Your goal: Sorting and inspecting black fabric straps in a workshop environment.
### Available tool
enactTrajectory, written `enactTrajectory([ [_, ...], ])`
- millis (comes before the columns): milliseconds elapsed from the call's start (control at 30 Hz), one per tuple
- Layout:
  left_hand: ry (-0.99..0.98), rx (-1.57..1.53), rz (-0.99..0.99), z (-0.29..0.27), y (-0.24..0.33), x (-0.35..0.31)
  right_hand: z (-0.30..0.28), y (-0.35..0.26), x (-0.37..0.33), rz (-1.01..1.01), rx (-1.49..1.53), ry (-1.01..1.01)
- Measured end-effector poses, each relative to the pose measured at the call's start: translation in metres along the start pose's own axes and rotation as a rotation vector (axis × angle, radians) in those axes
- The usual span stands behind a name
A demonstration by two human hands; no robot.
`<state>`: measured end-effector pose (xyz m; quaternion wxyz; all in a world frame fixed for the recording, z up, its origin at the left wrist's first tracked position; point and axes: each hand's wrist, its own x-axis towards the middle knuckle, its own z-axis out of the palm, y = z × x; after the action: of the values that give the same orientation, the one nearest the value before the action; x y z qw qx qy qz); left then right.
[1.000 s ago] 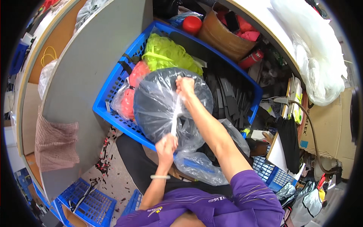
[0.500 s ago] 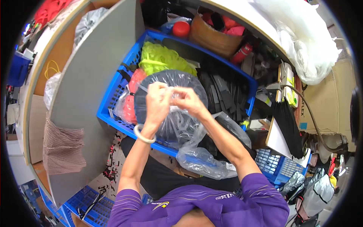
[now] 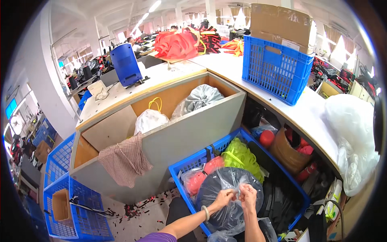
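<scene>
My left hand and my right hand are close together, fingers pinched on the gathered top of a clear plastic bag. Inside the bag is a large, round, dark bundle, its exact kind unclear through the film. A pale bracelet circles my left wrist. The bag sits in a blue plastic crate, its loose film spreading toward me. Beside it in the crate are a lime-yellow bundle of webbing, a bagged coral-red bundle and several black strips.
A grey-sided bin with a checked cloth over its edge stands left of the crate. White worktops carry another blue crate and a red fabric pile. Stacked blue baskets stand at lower left; black and red scraps litter the floor.
The view has swung up and left, bringing worktops and the room into sight. My hands have drawn slightly apart, both still at the gathered plastic.
</scene>
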<state>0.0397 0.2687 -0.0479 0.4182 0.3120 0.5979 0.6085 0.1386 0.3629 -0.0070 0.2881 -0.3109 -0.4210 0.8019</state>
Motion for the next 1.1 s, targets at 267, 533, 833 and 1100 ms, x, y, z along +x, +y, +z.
enactTrajectory([
  [267,-0.413,0.563,0.274,-0.006,-0.026,0.045,0.019,-0.006,0.009,-0.279,-0.365,0.014],
  [533,-0.389,0.129,0.071,-0.018,-0.068,0.054,0.007,-0.036,0.004,-0.614,-1.417,-0.218],
  [833,-0.328,-0.430,-0.283,-0.026,0.001,0.014,-0.026,-0.025,-0.050,-0.340,-0.994,0.005],
  [1100,-0.231,-0.065,-0.098,-0.010,-0.017,0.021,-0.053,-0.011,-0.044,-0.284,-0.617,-0.093],
])
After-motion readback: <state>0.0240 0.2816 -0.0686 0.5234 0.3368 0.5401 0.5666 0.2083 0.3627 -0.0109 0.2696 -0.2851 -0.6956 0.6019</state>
